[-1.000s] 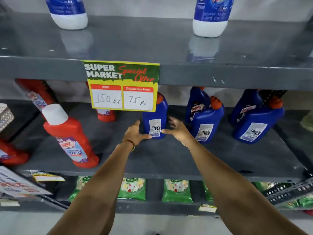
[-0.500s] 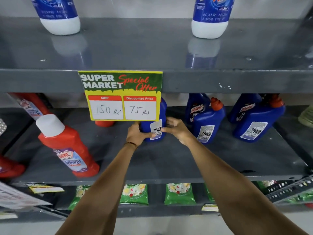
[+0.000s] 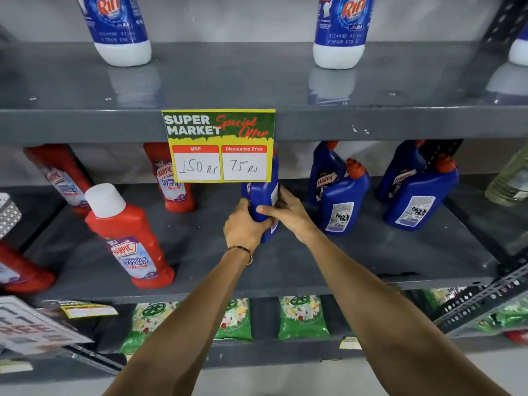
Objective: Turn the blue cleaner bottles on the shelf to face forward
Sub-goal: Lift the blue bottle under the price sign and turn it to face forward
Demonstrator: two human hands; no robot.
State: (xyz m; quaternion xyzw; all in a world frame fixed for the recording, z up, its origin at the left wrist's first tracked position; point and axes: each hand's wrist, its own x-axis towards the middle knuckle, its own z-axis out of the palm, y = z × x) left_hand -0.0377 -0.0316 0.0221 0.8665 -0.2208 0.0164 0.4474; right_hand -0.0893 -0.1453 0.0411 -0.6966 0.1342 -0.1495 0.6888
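On the middle shelf a blue cleaner bottle stands under the price sign, its narrow side toward me and its back label on the right. My left hand grips its lower left side and my right hand wraps its right side. The sign hides the bottle's top. To the right stand several more blue bottles: one shows its back label, one behind shows the Harpic front, and a further bottle at the right shows its back label.
A yellow-green price sign hangs from the upper shelf edge. Red Harpic bottles stand on the left of the same shelf. White-and-blue Rin bottles sit on the shelf above. Green packets lie on the shelf below.
Both hands have closed around the blue bottle and rotated it; its back label, which faced me, now points to the right. The camera has moved closer to the shelf.
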